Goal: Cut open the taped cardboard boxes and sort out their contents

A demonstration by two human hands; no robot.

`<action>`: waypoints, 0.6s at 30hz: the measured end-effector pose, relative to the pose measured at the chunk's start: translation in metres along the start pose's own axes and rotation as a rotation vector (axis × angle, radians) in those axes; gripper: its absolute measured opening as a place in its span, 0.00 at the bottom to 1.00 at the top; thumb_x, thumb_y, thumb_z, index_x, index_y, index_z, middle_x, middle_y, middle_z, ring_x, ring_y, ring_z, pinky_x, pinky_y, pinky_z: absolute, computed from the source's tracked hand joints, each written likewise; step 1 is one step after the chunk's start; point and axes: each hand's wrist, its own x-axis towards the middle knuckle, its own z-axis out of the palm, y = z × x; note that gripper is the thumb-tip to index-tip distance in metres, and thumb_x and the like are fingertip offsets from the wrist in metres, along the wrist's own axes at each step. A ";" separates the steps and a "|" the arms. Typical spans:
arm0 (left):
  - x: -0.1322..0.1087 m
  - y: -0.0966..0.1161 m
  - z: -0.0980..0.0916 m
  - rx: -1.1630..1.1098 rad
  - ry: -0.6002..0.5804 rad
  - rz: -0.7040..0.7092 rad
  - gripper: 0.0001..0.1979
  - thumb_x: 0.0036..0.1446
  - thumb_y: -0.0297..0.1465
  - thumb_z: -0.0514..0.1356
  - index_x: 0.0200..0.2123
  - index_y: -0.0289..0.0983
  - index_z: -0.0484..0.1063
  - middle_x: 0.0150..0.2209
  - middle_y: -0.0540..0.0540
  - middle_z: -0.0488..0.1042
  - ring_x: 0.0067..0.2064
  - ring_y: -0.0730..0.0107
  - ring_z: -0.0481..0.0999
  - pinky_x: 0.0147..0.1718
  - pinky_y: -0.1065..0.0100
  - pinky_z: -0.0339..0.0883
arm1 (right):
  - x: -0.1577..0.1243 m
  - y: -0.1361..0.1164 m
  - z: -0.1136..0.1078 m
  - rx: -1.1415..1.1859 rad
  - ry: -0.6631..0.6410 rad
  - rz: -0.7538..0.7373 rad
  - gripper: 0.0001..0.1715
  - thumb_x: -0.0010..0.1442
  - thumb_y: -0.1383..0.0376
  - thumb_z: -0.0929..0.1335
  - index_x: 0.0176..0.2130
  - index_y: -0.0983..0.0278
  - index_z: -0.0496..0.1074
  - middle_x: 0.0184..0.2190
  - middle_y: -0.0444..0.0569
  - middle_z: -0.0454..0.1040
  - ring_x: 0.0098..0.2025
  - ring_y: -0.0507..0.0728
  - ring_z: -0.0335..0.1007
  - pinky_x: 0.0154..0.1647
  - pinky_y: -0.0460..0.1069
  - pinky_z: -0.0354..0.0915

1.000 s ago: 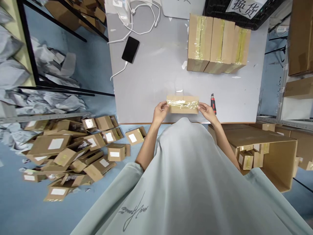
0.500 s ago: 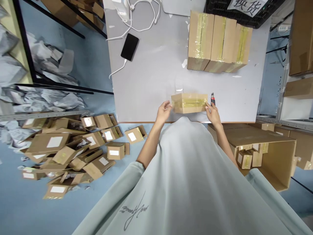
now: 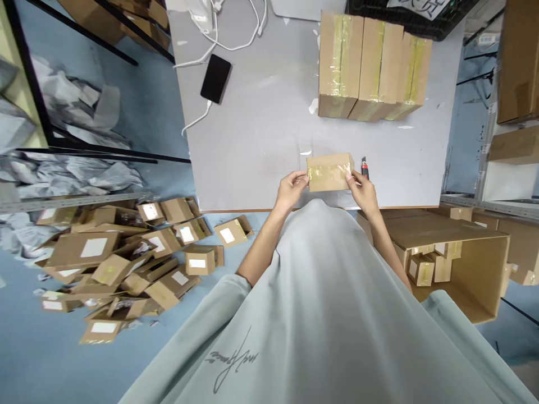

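A small taped cardboard box is held between my two hands near the front edge of the grey-white table. My left hand grips its left end with the fingers pressed together. At the right end, my right hand holds the corner, thumb on the near face. Yellowish clear tape crosses the box's left part and right edge. Just beyond my right hand lies a red and black utility knife on the table.
Several taped boxes stand in a row at the back right, beside a black crate. A black phone with a white cable lies left. Opened boxes cover the floor left; a large carton holding small boxes is at right.
The box has turned to show a broader face and shifted slightly right. My left hand has moved right and closed on its end. The view has shifted a little.
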 end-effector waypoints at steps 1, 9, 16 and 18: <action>-0.002 0.003 -0.003 0.011 0.026 0.019 0.22 0.63 0.40 0.72 0.56 0.36 0.84 0.50 0.39 0.87 0.51 0.54 0.88 0.60 0.50 0.82 | 0.001 -0.001 0.003 0.006 -0.027 -0.010 0.47 0.70 0.27 0.67 0.62 0.61 0.83 0.59 0.58 0.86 0.63 0.71 0.81 0.68 0.62 0.77; -0.005 0.004 -0.040 0.140 0.161 0.037 0.19 0.60 0.34 0.71 0.54 0.36 0.85 0.50 0.40 0.87 0.49 0.57 0.86 0.57 0.55 0.82 | 0.012 0.008 0.039 0.031 -0.143 -0.002 0.45 0.66 0.26 0.68 0.47 0.61 0.86 0.50 0.57 0.89 0.58 0.73 0.85 0.64 0.62 0.79; 0.009 -0.011 -0.048 -0.001 0.138 -0.058 0.22 0.66 0.42 0.69 0.58 0.37 0.82 0.56 0.37 0.86 0.56 0.54 0.86 0.62 0.52 0.79 | 0.024 0.030 0.031 0.121 -0.173 0.065 0.46 0.61 0.26 0.73 0.51 0.61 0.84 0.55 0.59 0.88 0.58 0.71 0.85 0.65 0.66 0.80; 0.018 -0.016 -0.044 -0.003 0.161 -0.119 0.22 0.66 0.40 0.68 0.58 0.37 0.82 0.58 0.36 0.85 0.60 0.53 0.85 0.63 0.52 0.78 | 0.025 0.039 0.019 0.147 -0.158 0.084 0.45 0.61 0.26 0.73 0.51 0.61 0.84 0.55 0.59 0.88 0.59 0.71 0.85 0.67 0.66 0.79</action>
